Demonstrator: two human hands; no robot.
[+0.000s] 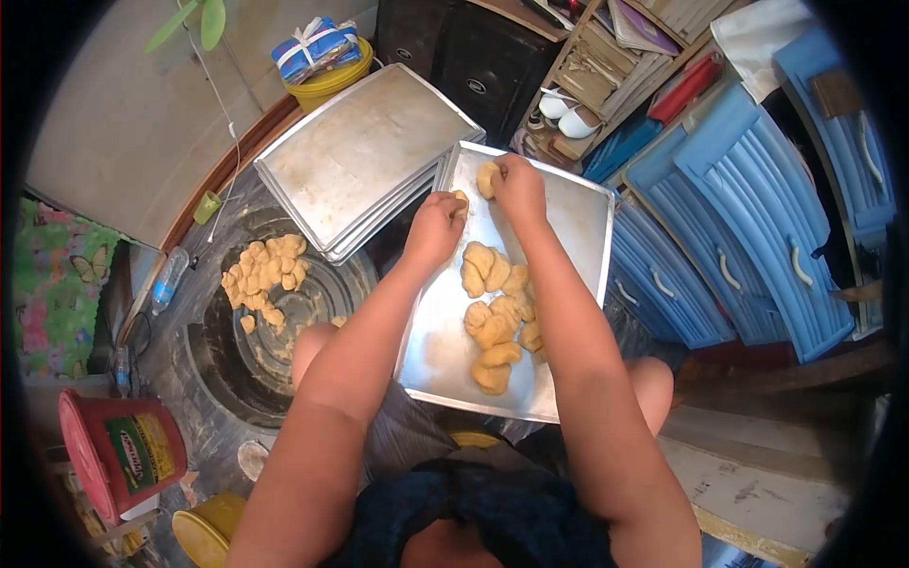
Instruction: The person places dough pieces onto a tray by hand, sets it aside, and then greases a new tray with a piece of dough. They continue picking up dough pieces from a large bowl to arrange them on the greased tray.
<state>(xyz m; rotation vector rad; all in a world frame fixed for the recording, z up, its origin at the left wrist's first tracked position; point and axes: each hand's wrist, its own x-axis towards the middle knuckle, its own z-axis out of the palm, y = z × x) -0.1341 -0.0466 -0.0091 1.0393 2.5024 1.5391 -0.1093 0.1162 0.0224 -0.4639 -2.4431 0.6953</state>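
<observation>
A metal baking tray [575,222] rests across the lap, with several lumps of yellowish dough [490,327] clustered near its middle. Over the tray's far left corner, my left hand [437,229] is closed around a small bit of dough [460,199], mostly hidden by the fingers. Just to its right, my right hand [521,192] grips a piece of dough [487,179] between thumb and fingers. To the left, a wide dark round basin [210,379] holds a heap of smaller dough pieces [268,268].
A stack of metal trays [365,142] stands beyond my left hand. Blue plastic drawers [729,222] line the right side, below a shelf of papers [615,66]. A red bucket [118,454], a yellow bucket [210,530] and a water bottle [169,279] sit at left.
</observation>
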